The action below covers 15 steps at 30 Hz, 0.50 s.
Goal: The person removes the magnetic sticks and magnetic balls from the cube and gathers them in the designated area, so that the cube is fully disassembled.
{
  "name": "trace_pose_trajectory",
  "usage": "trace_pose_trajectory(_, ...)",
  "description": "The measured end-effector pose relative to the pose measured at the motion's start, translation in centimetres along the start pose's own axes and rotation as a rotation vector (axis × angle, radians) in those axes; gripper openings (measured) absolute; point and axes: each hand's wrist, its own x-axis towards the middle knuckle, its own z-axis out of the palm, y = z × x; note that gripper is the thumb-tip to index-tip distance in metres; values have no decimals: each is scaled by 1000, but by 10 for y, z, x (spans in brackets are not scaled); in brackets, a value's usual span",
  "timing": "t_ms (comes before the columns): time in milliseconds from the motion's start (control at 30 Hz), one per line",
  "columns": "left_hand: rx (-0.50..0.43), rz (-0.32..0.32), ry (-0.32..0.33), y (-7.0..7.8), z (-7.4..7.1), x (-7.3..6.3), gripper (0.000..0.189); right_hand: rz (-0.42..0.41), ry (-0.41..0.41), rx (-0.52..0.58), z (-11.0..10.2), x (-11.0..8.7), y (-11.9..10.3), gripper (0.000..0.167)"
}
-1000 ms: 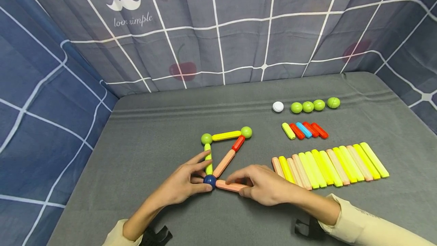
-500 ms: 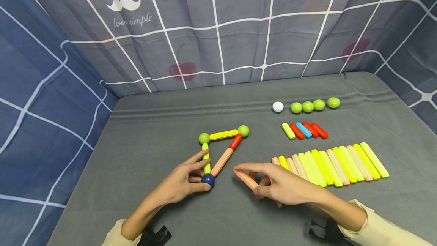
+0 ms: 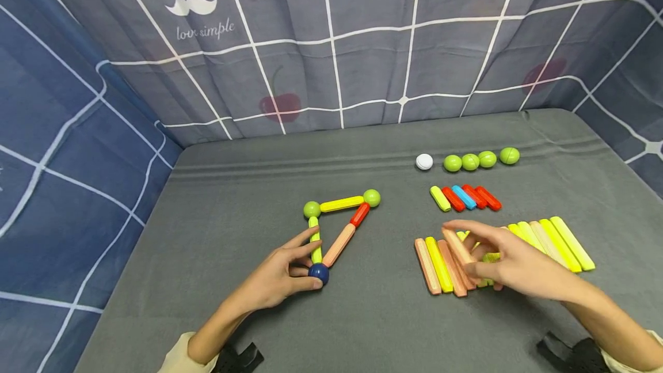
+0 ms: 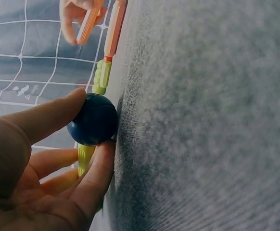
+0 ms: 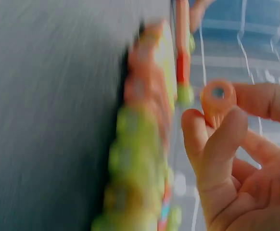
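My left hand (image 3: 279, 274) pinches a dark blue ball (image 3: 318, 273) between thumb and fingers; the left wrist view has that ball (image 4: 93, 120) low against the grey cloth. From the ball, a lime rod (image 3: 315, 238) and a salmon rod (image 3: 339, 245) run up and outward. A short red rod (image 3: 359, 214), a yellow rod (image 3: 342, 204) and two green balls (image 3: 312, 209) complete the outline. My right hand (image 3: 510, 263) pinches a loose salmon rod (image 3: 457, 244) over the row of long rods, partly covering them. The right wrist view faces its round end (image 5: 218, 94).
Long yellow, lime and salmon rods (image 3: 438, 265) lie side by side at right. Behind them are short rods (image 3: 463, 197) in lime, red and blue. Farther back sit a white ball (image 3: 424, 162) and several green balls (image 3: 470, 162). A checked curtain (image 3: 362, 62) hangs behind the table.
My right hand has drawn the salmon rod away from the blue ball and carried it right, over the row of long rods. The left hand keeps its grip on the ball.
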Motion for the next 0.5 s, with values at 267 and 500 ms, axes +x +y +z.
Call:
trace_pose_trajectory(267,-25,21,-8,-2,-1,0,70,70,222,-189,-59,-54,37,67)
trace_pose_trajectory(500,-20,8,-10,-2,-2,0,72,288,412,-422,-97,-71,72,83)
